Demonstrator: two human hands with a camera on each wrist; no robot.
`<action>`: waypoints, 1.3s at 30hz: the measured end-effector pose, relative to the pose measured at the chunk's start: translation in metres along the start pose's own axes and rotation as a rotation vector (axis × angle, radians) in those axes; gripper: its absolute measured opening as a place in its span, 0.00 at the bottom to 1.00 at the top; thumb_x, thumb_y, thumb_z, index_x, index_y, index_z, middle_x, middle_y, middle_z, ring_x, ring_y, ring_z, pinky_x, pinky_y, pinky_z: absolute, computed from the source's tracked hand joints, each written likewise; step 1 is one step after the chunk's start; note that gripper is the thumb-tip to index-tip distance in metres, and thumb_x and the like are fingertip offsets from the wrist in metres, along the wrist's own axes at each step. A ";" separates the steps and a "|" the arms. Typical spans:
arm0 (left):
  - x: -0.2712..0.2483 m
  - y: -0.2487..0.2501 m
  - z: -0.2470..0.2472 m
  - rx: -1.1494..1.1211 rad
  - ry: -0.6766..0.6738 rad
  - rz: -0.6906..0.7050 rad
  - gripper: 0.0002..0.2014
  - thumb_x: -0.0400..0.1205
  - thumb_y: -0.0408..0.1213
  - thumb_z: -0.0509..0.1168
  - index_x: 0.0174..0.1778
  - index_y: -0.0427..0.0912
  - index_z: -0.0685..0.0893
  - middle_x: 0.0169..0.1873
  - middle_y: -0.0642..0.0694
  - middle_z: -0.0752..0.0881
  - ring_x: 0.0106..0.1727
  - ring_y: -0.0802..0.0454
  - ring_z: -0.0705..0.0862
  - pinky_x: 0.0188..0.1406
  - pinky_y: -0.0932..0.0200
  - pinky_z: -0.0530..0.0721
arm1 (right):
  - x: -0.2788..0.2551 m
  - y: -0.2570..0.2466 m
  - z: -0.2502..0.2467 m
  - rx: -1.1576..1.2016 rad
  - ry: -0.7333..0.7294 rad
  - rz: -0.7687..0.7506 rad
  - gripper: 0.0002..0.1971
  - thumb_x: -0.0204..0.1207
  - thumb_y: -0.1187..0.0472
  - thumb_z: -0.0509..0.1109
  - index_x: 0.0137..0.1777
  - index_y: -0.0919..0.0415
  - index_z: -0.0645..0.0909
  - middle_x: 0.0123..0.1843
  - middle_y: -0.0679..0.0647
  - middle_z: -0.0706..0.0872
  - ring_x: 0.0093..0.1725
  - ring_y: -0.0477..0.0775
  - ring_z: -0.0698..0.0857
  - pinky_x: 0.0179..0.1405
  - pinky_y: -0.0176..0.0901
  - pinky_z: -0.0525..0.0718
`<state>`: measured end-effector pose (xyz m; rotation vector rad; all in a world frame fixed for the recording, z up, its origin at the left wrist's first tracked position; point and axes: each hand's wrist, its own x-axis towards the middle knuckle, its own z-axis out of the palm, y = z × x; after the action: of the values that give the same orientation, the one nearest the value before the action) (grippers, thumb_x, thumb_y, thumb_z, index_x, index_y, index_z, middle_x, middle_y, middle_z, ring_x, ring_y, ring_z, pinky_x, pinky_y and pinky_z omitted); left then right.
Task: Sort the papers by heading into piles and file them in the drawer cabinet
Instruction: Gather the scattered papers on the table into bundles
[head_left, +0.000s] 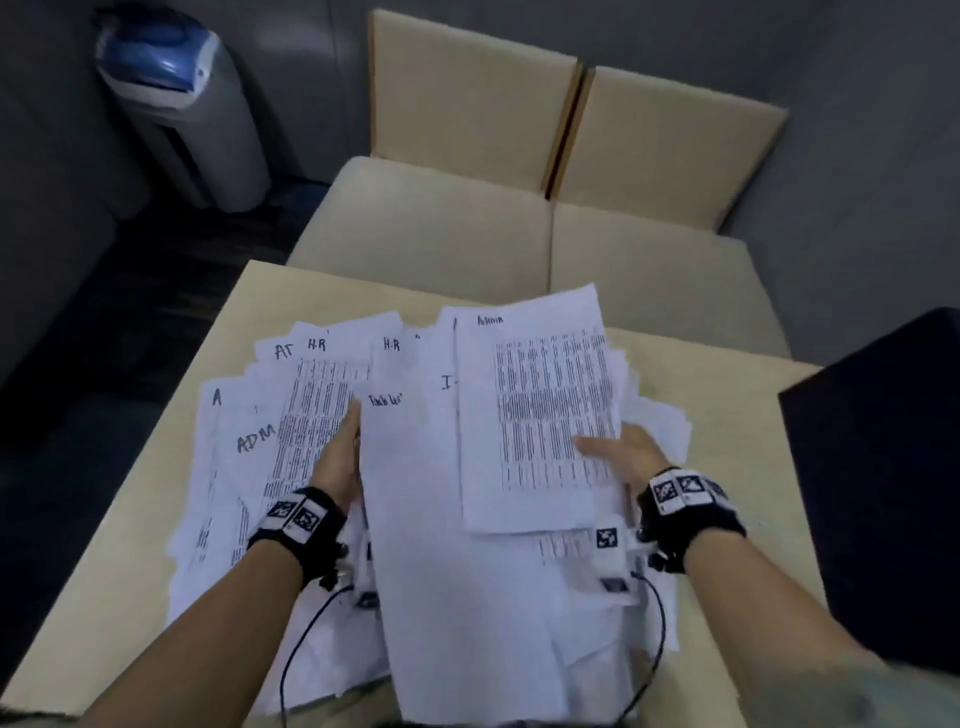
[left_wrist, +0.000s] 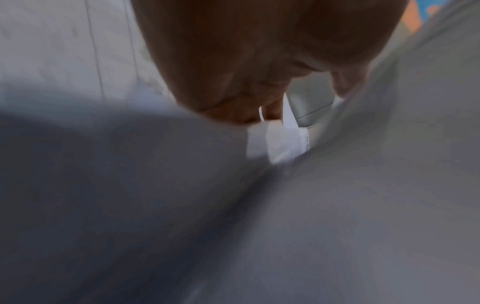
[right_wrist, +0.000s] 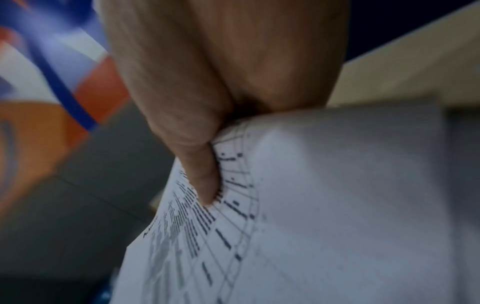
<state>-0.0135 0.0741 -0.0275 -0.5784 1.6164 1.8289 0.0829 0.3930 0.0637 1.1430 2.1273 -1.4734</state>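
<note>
A loose pile of white papers (head_left: 244, 441) with handwritten headings such as "HR" and "ADM" covers the beige table (head_left: 104, 597). My left hand (head_left: 340, 452) grips the left edge of a mostly blank sheet (head_left: 431, 519), raised above the pile; its fingers are hidden behind the sheet. In the left wrist view, the left hand (left_wrist: 233, 82) is blurred, with paper edges (left_wrist: 275, 142) running between its fingers. My right hand (head_left: 618, 452) pinches a printed sheet (head_left: 540, 405) headed "Admin". In the right wrist view, the thumb (right_wrist: 200, 174) presses on that printed sheet (right_wrist: 311, 205).
A dark block (head_left: 883, 493), possibly the cabinet, stands on the table's right side. Beige sofa cushions (head_left: 441, 223) lie just beyond the table's far edge. A grey bin with a blue lid (head_left: 176, 98) stands on the floor at far left.
</note>
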 end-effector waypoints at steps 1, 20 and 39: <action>-0.010 0.009 0.006 0.070 -0.011 -0.001 0.27 0.83 0.68 0.54 0.61 0.53 0.86 0.55 0.50 0.91 0.53 0.54 0.90 0.55 0.50 0.83 | 0.003 0.017 0.012 -0.032 0.007 0.049 0.41 0.76 0.53 0.78 0.82 0.68 0.62 0.81 0.59 0.70 0.79 0.64 0.70 0.74 0.56 0.71; 0.006 0.028 0.019 1.131 0.468 0.443 0.30 0.87 0.61 0.50 0.30 0.41 0.78 0.27 0.41 0.83 0.32 0.40 0.83 0.32 0.53 0.81 | 0.032 0.058 0.006 0.139 0.152 -0.031 0.15 0.87 0.59 0.63 0.69 0.64 0.80 0.63 0.53 0.82 0.61 0.53 0.79 0.64 0.44 0.71; 0.016 0.008 -0.007 0.707 0.227 0.324 0.11 0.85 0.40 0.66 0.46 0.35 0.86 0.38 0.43 0.87 0.41 0.45 0.84 0.40 0.57 0.81 | 0.031 0.059 0.022 -0.121 0.060 -0.102 0.14 0.84 0.59 0.69 0.67 0.62 0.80 0.64 0.55 0.85 0.61 0.57 0.82 0.64 0.48 0.77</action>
<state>-0.0308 0.0692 -0.0340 -0.2092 2.4528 1.2710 0.1035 0.3957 -0.0033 1.0632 2.3120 -1.3473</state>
